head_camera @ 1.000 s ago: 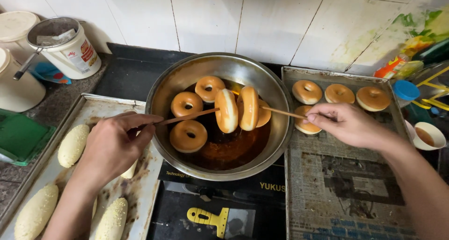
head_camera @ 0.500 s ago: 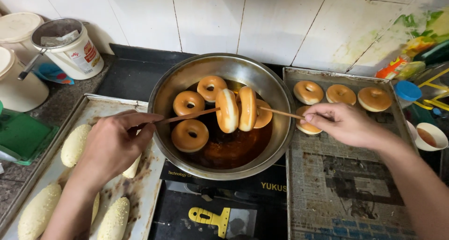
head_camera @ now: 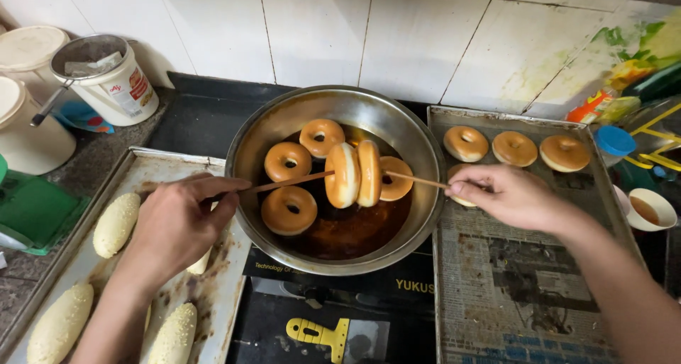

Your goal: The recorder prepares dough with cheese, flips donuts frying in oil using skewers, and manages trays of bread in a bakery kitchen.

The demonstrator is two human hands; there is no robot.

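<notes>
A steel pan (head_camera: 262, 144) of dark oil sits on the stove with several browned doughnuts (head_camera: 289, 209) floating in it. Two doughnuts (head_camera: 355, 172) hang upright, threaded on a thin wooden stick (head_camera: 284, 184) held level above the oil. My left hand (head_camera: 177, 222) grips the stick's left end over the left tray. My right hand (head_camera: 507, 194) pinches the right end at the pan's right rim. Part of one more doughnut is hidden under my right hand.
A left metal tray (head_camera: 159, 167) carries several raw seeded dough ovals (head_camera: 115, 224). A right tray (head_camera: 496, 293) lined with newspaper holds three fried doughnuts (head_camera: 514, 148) along its far side. White buckets (head_camera: 106, 77) stand at back left, a small cup (head_camera: 649, 209) at right, a yellow tool (head_camera: 320, 333) in front.
The stick with its two doughnuts has stayed above the pan; both hands hold nearly the same place, shifted only slightly.
</notes>
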